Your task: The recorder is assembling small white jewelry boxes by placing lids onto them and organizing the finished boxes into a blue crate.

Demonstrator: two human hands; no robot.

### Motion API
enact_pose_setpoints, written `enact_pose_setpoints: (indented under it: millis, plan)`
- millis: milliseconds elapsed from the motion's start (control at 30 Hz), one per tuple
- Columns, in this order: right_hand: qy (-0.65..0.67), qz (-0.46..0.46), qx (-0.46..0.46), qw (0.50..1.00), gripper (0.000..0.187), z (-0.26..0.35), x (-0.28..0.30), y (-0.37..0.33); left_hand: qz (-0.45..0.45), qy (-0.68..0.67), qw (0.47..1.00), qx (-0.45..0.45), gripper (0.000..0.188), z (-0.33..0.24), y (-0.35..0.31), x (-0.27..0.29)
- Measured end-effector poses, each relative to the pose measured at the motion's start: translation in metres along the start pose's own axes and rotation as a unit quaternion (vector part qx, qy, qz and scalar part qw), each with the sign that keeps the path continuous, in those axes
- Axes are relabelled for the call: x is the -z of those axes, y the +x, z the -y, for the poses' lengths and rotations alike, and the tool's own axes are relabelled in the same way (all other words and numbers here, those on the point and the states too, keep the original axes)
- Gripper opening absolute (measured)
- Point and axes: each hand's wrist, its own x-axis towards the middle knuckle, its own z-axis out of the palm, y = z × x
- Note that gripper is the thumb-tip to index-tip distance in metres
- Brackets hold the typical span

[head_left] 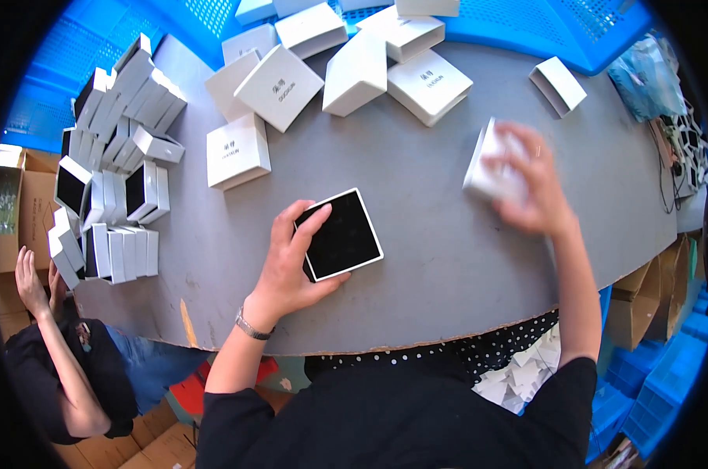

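My left hand (293, 254) grips a shallow white box tray (340, 237) with a black insert, thumb along its near edge and fingers at its left side. Over to the right, my right hand (530, 180), smeared by motion, has its fingers around a white box (485, 166), which is blurred too. Whether that box is a lid alone or a whole box I cannot tell. Beyond my left hand stands a white lid with small dark print (237, 152). Another white lid (558, 86) lies on its side past my right hand.
More white lids (280, 87) heap at the table's far side before a blue plastic basket (518, 27). Stacked white trays with black insides (123, 187) fill the left. A co-worker's hand (32, 283) is at the left edge. Blue crates (651, 383) stand at lower right.
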Motion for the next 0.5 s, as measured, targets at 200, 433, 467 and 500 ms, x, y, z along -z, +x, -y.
enact_pose_setpoints:
  millis: [200, 433, 467, 500]
  plan:
    - [0.071, 0.039, 0.032, 0.996, 0.061, 0.101, -0.040, -0.024, -0.010, -0.044, 0.998, -0.042, 0.098, -0.016, 0.038, -0.024]
    - [0.100, 0.029, 0.063, 0.993, 0.062, 0.087, -0.036, -0.035, 0.062, -0.049, 0.993, -0.084, 0.098, -0.027, 0.036, -0.025]
    - [0.106, 0.034, 0.063, 0.992, 0.062, 0.088, -0.035, -0.034, 0.066, -0.046, 0.993, -0.086, 0.097, -0.030, 0.035, -0.024]
    - [0.114, 0.039, 0.063, 0.991, 0.061, 0.090, -0.036, -0.033, 0.065, -0.045, 0.993, -0.083, 0.097, -0.031, 0.034, -0.023]
